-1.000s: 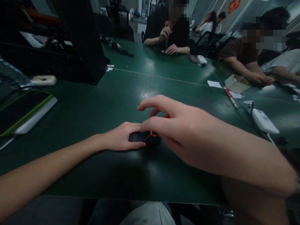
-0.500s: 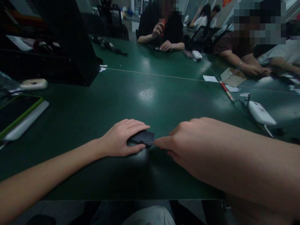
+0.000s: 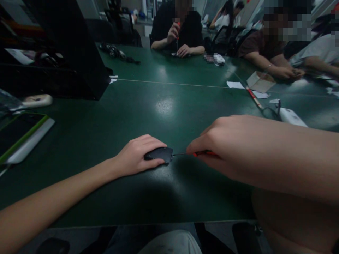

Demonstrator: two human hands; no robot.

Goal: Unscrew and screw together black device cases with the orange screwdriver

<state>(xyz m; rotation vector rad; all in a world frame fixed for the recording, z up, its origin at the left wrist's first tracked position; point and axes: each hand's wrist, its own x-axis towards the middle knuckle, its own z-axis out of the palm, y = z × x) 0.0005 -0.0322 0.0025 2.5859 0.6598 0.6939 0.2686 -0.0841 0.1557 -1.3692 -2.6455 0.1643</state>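
My left hand (image 3: 139,153) lies on the table, thumb and fingers closed around the sides of a small flat black device (image 3: 161,154); its exact kind I cannot make out. In my right hand (image 3: 215,141) is a screwdriver (image 3: 211,153) with a red handle, held nearly level. Its thin metal shaft points left, and the tip meets the right end of the black device. My fingers cover part of the handle.
A phone with a green edge (image 3: 23,132) lies on the green table (image 3: 132,113) at left, near a tall black cabinet (image 3: 87,67). Toward the right are a small box (image 3: 261,82), a red-and-white stick (image 3: 254,97) and a white device (image 3: 292,117). Across sits a person (image 3: 176,33) holding a red-handled tool.
My right hand has drawn back to the right and slightly up, so the screwdriver's shaft and red handle now show. My left hand keeps hold of the black device in nearly the same place.
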